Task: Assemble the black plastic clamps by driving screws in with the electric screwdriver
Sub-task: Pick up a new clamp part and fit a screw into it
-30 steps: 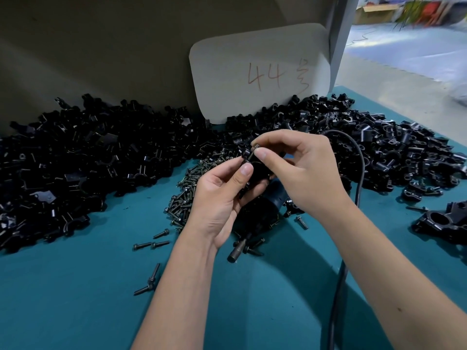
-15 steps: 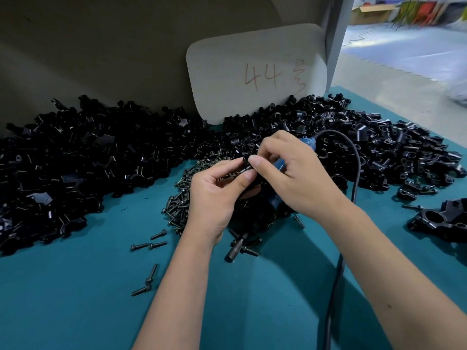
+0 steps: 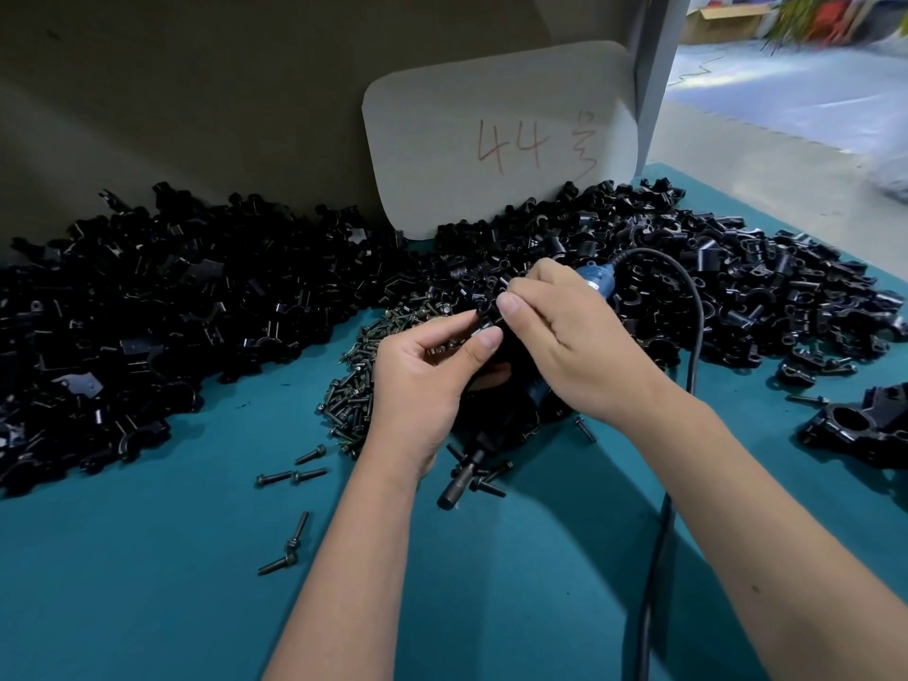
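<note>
Both hands meet over the teal counter (image 3: 147,582), and the step in hand looks like seating a screw into a clamp by fingertip before any driving: the left hand (image 3: 417,380) pinches a small black clamp piece (image 3: 484,314) between thumb and forefinger, while the right hand (image 3: 570,346) pinches at the same piece from above; whether a screw sits between its fingertips I cannot tell. The electric screwdriver (image 3: 597,280), blue-bodied with a dark metal tip and a thick black cord (image 3: 695,336), lies on the counter under the hands, ungripped. Next, I judge, the right hand must free itself and take up the driver. Glossy moulded clamps (image 3: 172,312) lie heaped behind; dull threaded screws (image 3: 354,385) are strewn just left of the hands
</note>
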`<state>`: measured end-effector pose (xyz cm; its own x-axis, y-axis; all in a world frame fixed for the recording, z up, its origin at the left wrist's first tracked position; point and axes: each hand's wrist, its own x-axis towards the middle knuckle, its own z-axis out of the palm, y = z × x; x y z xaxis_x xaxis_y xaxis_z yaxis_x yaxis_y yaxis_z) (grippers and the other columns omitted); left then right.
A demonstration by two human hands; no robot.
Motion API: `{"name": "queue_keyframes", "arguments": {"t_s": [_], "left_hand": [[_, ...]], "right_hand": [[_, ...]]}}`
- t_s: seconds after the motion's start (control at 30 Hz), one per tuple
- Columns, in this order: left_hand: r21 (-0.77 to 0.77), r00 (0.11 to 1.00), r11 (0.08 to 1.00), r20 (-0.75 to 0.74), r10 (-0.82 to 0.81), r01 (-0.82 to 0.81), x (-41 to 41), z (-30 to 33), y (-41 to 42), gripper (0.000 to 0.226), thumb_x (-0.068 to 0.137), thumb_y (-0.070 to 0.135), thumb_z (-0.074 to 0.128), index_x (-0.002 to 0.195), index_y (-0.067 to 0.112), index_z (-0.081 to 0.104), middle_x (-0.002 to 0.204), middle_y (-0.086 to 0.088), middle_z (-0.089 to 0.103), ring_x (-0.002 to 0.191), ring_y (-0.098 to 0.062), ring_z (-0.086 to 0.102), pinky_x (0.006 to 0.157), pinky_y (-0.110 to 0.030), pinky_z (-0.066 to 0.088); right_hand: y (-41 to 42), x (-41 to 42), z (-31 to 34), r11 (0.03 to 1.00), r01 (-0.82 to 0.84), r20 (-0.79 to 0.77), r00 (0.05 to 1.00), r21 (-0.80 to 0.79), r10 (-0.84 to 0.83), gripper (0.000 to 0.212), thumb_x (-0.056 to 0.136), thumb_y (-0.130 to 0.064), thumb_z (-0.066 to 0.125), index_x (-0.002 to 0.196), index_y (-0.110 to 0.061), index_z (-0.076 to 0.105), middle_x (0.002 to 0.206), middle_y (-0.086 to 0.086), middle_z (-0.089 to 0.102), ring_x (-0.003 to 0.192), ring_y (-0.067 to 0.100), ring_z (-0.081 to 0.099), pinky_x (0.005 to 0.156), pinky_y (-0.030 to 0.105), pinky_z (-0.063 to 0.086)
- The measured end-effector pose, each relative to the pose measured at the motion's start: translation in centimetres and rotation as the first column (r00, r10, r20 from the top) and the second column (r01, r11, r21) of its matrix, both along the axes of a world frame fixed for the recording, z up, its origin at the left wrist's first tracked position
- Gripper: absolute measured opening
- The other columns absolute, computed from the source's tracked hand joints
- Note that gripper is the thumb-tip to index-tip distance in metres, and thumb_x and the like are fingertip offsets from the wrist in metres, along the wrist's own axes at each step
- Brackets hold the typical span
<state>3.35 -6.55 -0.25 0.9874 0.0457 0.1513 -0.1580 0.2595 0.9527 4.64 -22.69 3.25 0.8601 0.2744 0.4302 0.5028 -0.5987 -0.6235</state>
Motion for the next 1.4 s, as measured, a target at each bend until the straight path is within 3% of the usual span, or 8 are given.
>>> {"name": "queue_keyframes", "arguments": {"t_s": [0.2, 0.33, 0.7, 0.83, 0.93, 1.13, 1.27, 1.4], "left_hand": [[-0.027, 1.000, 0.999, -0.010, -0.023, 0.023, -0.2, 0.5, -0.1, 0.040, 0.079, 0.017, 0.083, 0.117, 0.005, 0.076, 0.103, -0.011, 0.081, 0.093, -0.025, 0.079, 0.073, -0.031, 0.063], [-0.018, 0.998, 0.998, 0.001, -0.064, 0.064, -0.4, 0.3, -0.4, 0.021, 0.088, 0.004, 0.079, 0.108, 0.010, 0.080, 0.100, -0.015, 0.080, 0.088, -0.027, 0.079, 0.072, -0.030, 0.063], [0.037, 0.998, 0.998, 0.013, -0.056, 0.056, -0.4, 0.3, -1.0, 0.026, 0.088, 0.005, 0.080, 0.114, 0.002, 0.078, 0.106, -0.015, 0.079, 0.091, -0.031, 0.079, 0.075, -0.034, 0.064], [-0.011, 1.000, 1.000, 0.002, -0.017, 0.017, -0.1, 0.3, -0.7, 0.027, 0.086, 0.005, 0.080, 0.112, 0.003, 0.078, 0.102, -0.014, 0.080, 0.089, -0.028, 0.079, 0.073, -0.031, 0.063], [-0.015, 0.999, 0.999, 0.018, -0.045, 0.046, -0.3, 0.5, -0.7, 0.027, 0.083, 0.011, 0.082, 0.110, 0.007, 0.080, 0.103, -0.015, 0.080, 0.092, -0.030, 0.079, 0.075, -0.033, 0.064], [-0.063, 0.999, 0.998, -0.051, -0.014, 0.011, -0.5, 0.4, -1.4, 0.036, 0.078, 0.018, 0.084, 0.111, 0.008, 0.078, 0.098, -0.012, 0.081, 0.081, -0.028, 0.079, 0.072, -0.030, 0.063], [-0.272, 0.987, 0.961, -0.163, 0.013, -0.057, -0.2, 0.8, -1.1, 0.028, 0.075, 0.021, 0.081, 0.100, 0.006, 0.077, 0.095, -0.011, 0.080, 0.076, -0.023, 0.077, 0.070, -0.024, 0.061], [-0.356, 0.974, 0.934, -0.222, -0.042, -0.041, -0.1, 0.7, -0.3, 0.020, 0.092, 0.021, 0.074, 0.101, 0.004, 0.077, 0.106, -0.019, 0.078, 0.081, -0.021, 0.076, 0.071, -0.023, 0.061]], "right_hand": [[0.0, 0.0, -0.2, 1.000, -0.003, 0.066, 0.998, 0.024, 0.001, 0.027, 0.110, -0.025, 0.046, 0.089, -0.010, 0.055, 0.091, 0.004, 0.046, 0.087, 0.021, 0.045, 0.080, 0.023, 0.037], [0.5, 0.1, -0.3, 0.997, 0.067, 0.088, 0.994, 0.049, -0.071, 0.045, 0.110, -0.034, 0.046, 0.070, -0.014, 0.052, 0.081, 0.002, 0.043, 0.076, 0.017, 0.045, 0.070, 0.029, 0.037], [-0.4, -0.1, 0.7, 0.996, 0.083, 0.007, 0.996, 0.029, -0.083, 0.059, 0.107, -0.050, 0.041, 0.058, -0.017, 0.036, 0.058, -0.005, 0.040, 0.055, 0.013, 0.037, 0.059, 0.035, 0.032], [-1.3, -0.1, 0.9, 0.996, -0.093, 0.012, 0.996, -0.012, 0.093, 0.038, 0.109, -0.027, 0.048, 0.075, -0.012, 0.047, 0.070, -0.005, 0.048, 0.067, 0.012, 0.044, 0.065, 0.027, 0.034], [-0.8, -0.2, 0.9, 0.998, -0.035, 0.023, 0.999, 0.043, 0.034, 0.049, 0.109, -0.028, 0.052, 0.064, -0.009, 0.043, 0.058, -0.004, 0.042, 0.056, 0.011, 0.038, 0.057, 0.027, 0.031], [-3.0, -0.2, 3.2, 0.994, 0.006, -0.386, 0.921, -0.110, -0.049, 0.070, 0.102, -0.065, 0.039, 0.052, -0.017, 0.041, 0.044, -0.008, 0.039, 0.040, 0.012, 0.035, 0.050, 0.028, 0.035], [-5.5, -0.1, 3.4, 0.881, -0.135, -0.642, 0.735, -0.453, -0.217, 0.042, 0.094, -0.046, 0.072, 0.075, -0.009, 0.068, 0.056, 0.001, 0.068, 0.050, 0.016, 0.065, 0.045, 0.023, 0.048], [-4.4, 0.0, 2.2, 0.860, -0.061, -0.666, 0.661, -0.506, -0.345, 0.042, 0.081, -0.037, 0.089, 0.077, -0.004, 0.064, 0.057, 0.004, 0.072, 0.051, 0.021, 0.072, 0.045, 0.023, 0.052]]}}
